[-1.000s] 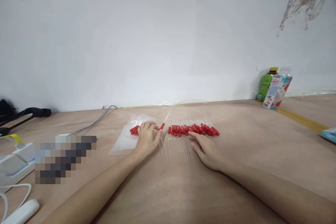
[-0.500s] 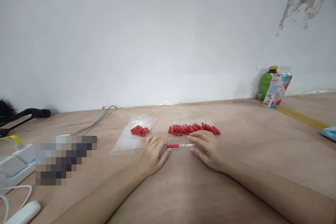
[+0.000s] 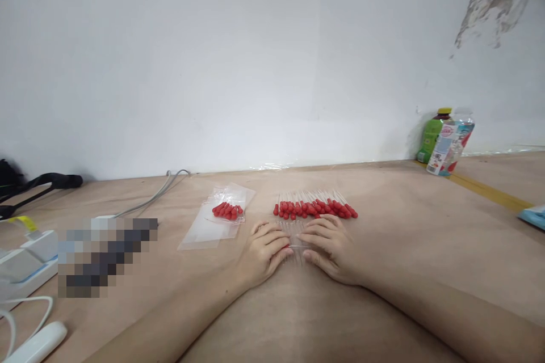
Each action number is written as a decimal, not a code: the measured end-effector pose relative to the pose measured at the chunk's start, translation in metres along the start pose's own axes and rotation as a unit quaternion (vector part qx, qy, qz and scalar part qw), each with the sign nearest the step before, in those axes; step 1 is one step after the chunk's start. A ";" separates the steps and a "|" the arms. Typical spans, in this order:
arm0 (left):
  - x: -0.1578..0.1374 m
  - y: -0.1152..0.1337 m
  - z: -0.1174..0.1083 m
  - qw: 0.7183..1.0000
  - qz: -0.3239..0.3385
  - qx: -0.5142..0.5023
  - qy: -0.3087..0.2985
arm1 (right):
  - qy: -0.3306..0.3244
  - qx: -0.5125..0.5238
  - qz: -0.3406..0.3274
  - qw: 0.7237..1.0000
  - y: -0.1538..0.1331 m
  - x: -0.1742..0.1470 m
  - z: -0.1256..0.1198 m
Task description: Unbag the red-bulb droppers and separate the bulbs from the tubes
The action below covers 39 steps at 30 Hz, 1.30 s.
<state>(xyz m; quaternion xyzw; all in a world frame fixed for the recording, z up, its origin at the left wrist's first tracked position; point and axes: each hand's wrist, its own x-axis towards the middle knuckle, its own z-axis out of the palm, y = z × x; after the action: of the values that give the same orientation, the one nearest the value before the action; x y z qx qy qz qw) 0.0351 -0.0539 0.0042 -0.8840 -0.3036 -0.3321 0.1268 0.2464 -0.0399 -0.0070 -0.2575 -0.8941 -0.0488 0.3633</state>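
Between my hands lies a dropper (image 3: 298,247), a clear glass tube with a red rubber bulb mostly hidden by my fingers. My left hand (image 3: 266,252) is closed around the bulb end. My right hand (image 3: 330,247) pinches the tube's other end, its fingers curled. Loose glass tubes (image 3: 294,230) lie side by side on the table under and between both hands, partly covered. Just beyond the right hand, a row of droppers (image 3: 315,208) rests with red bulbs toward me. Loose red bulbs (image 3: 227,211) sit on clear plastic bags (image 3: 204,233) to the left.
A wooden table (image 3: 272,323) runs back to a white wall. A power strip (image 3: 29,264), cables and a pixelated patch (image 3: 106,255) are on the left. Two bottles, one green (image 3: 430,139) and one patterned (image 3: 449,147), stand at the back right. A blue packet (image 3: 532,215) lies at the right edge.
My hands have come closer together along the dropper. The left moved right over the red bulb; the right closed in on the glass tube. The other things stay put.
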 end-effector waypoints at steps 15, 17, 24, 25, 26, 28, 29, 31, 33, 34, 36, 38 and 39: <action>0.000 0.007 -0.007 0.998 0.036 0.010 -0.052 | 0.019 0.043 -0.088 0.995 0.004 -0.011 0.015; 0.000 0.008 -0.008 0.998 0.035 0.008 -0.056 | 0.020 0.042 -0.097 0.994 0.005 -0.012 0.013; -0.004 0.006 -0.012 0.997 0.052 0.021 -0.060 | 0.043 0.062 -0.095 0.993 0.011 -0.021 0.006; -0.006 0.003 -0.013 0.997 0.049 0.026 -0.057 | 0.055 0.062 -0.084 0.993 0.014 -0.022 0.003; -0.009 0.000 -0.015 0.997 0.038 0.033 -0.052 | 0.069 0.060 -0.067 0.994 0.018 -0.023 0.001; -0.012 -0.010 -0.019 0.998 -0.008 0.048 -0.035 | 0.086 0.042 -0.013 0.995 0.026 -0.024 -0.004; -0.013 -0.016 -0.021 0.998 -0.041 0.050 -0.024 | 0.085 0.026 0.018 0.996 0.030 -0.025 -0.006; -0.011 -0.032 -0.028 0.992 -0.116 0.041 0.002 | 0.069 -0.012 0.072 0.995 0.036 -0.025 -0.006; -0.008 -0.053 -0.036 0.979 -0.202 0.027 0.020 | 0.051 -0.042 0.109 0.992 0.038 -0.025 -0.003; -0.006 -0.066 -0.041 0.969 -0.246 0.026 0.016 | 0.043 -0.049 0.122 0.990 0.038 -0.025 -0.002; -0.004 -0.092 -0.052 0.931 -0.363 0.040 -0.006 | 0.030 -0.053 0.147 0.987 0.036 -0.024 0.000; -0.004 -0.118 -0.062 0.913 -0.406 0.045 -0.016 | 0.026 -0.051 0.173 0.983 0.032 -0.022 0.000; -0.005 -0.129 -0.066 0.906 -0.421 0.043 -0.025 | 0.024 -0.051 0.186 0.981 0.030 -0.020 -0.001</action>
<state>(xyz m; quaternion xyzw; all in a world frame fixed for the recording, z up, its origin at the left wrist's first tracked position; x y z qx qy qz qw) -0.0817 0.0166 0.0534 -0.6758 -0.6644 -0.3192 0.0056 0.2739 -0.0230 -0.0231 -0.4359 -0.8182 -0.0324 0.3736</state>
